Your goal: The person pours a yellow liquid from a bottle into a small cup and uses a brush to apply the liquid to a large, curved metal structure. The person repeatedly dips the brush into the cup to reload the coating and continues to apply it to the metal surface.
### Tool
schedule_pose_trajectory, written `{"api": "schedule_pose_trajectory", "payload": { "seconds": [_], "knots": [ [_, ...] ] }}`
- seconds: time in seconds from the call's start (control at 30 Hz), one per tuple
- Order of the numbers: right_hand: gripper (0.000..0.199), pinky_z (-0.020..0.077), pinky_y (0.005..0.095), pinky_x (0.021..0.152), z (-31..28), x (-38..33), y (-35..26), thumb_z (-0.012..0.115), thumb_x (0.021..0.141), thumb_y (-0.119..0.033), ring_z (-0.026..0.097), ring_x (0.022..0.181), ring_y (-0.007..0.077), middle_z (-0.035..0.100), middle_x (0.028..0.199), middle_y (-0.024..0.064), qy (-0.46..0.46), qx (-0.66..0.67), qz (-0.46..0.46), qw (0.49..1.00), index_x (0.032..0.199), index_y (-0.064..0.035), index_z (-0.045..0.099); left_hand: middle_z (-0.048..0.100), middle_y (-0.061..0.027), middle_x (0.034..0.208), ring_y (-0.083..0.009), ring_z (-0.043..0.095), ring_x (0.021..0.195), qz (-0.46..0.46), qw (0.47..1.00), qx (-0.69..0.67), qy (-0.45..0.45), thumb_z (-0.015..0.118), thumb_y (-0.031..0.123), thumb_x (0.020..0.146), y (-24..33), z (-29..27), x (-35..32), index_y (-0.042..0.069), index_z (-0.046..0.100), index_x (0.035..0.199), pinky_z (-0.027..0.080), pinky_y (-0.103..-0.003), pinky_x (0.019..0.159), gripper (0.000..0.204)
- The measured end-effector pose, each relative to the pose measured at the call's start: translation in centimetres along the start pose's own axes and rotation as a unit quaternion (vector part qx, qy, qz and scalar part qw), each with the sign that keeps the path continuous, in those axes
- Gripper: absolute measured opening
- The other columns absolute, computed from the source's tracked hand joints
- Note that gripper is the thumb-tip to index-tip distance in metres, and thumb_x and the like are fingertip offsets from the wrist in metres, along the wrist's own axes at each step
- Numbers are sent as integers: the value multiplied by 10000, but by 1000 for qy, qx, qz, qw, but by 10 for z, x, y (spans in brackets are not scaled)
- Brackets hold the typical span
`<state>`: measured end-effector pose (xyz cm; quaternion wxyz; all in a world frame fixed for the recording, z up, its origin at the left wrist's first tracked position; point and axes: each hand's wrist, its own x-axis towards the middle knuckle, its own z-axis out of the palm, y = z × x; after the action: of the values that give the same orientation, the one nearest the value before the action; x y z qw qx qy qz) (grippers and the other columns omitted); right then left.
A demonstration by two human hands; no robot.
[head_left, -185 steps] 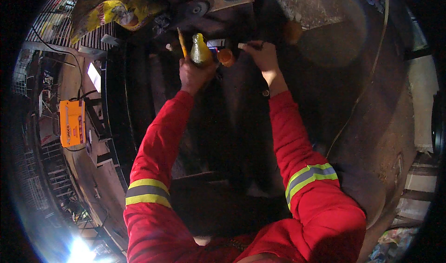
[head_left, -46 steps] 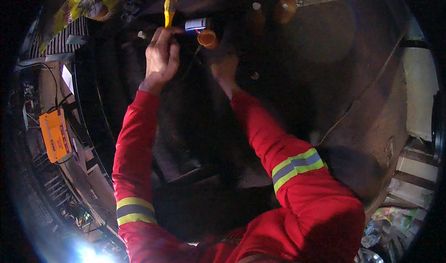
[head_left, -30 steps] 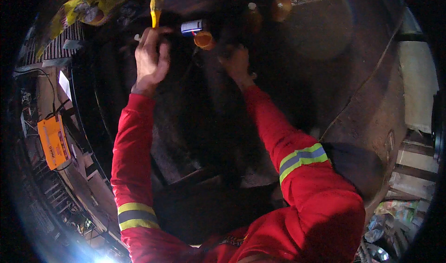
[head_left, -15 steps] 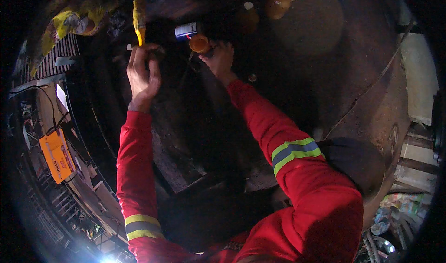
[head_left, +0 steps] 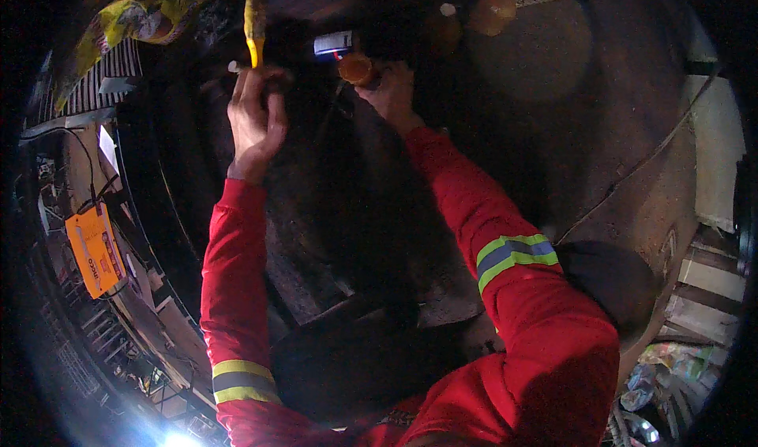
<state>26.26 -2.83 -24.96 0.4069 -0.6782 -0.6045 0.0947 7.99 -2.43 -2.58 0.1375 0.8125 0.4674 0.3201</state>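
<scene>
My left hand (head_left: 257, 127) reaches up at the left, its fingers bent and closed at the narrow lower end of a yellow tool (head_left: 254, 22). The tool points away from me; its thicker upper part looks worn and dirty. A small whitish piece (head_left: 234, 66) shows beside those fingers. To the right, my right hand (head_left: 391, 95) closes against a small orange round container (head_left: 355, 69); shadow hides part of the grip. Touching or just behind that container is a blue-and-white can (head_left: 334, 43), lying tilted.
More orange round containers (head_left: 491, 13) stand at the far side. A dark, large curved surface (head_left: 616, 131) fills the right, crossed by a thin cord (head_left: 632, 178). An orange box (head_left: 95, 249) and yellow bag (head_left: 122, 22) are at left. Wooden slats (head_left: 711, 277) line the right edge.
The whole view has shifted slightly, so hands, tool, container and can all appear a little higher and further right. Both hands keep the same holds.
</scene>
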Motion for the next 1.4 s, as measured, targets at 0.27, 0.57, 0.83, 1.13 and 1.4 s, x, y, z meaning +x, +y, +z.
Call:
{"api": "schedule_pose_trajectory", "payload": {
  "seconds": [0.27,0.57,0.83,1.13,1.4],
  "knots": [
    [472,472,441,753,-3,14,-13,862,515,-366,606,853,316,667,866,102,-66,-1,-32,997,859,-96,685,586,-178,917,-384,602,845,6,1000,-17,7,539,18,771,-4,-8,1,62,604,1012,496,-425,753,254],
    [317,518,330,870,-24,2,-1,733,805,-201,633,1016,209,657,1113,121,11,83,-255,963,1058,-22,666,601,-156,967,-360,605,906,35,996,-43,69,665,184,714,9,8,16,81,617,1021,522,-434,772,327],
    [615,520,390,800,-135,16,-144,887,646,-288,651,876,286,669,1005,201,-59,117,-14,991,1027,105,606,537,-165,833,-375,570,764,-77,940,-176,281,552,103,773,85,-113,-42,41,561,969,474,-475,656,206],
    [507,517,399,656,-373,1,-454,894,632,-298,661,662,265,699,790,204,-182,-54,-216,958,849,108,683,602,-118,983,-166,592,845,-623,607,-247,427,533,13,916,327,-344,-397,51,321,1283,491,-325,781,426],
    [348,504,353,790,-378,-2,-819,840,712,-104,648,822,168,703,949,99,-293,320,-318,843,960,76,673,618,-119,1019,-144,616,791,-602,297,-241,701,486,47,925,544,-457,-501,39,393,1341,506,-244,645,426]
  ]
}}
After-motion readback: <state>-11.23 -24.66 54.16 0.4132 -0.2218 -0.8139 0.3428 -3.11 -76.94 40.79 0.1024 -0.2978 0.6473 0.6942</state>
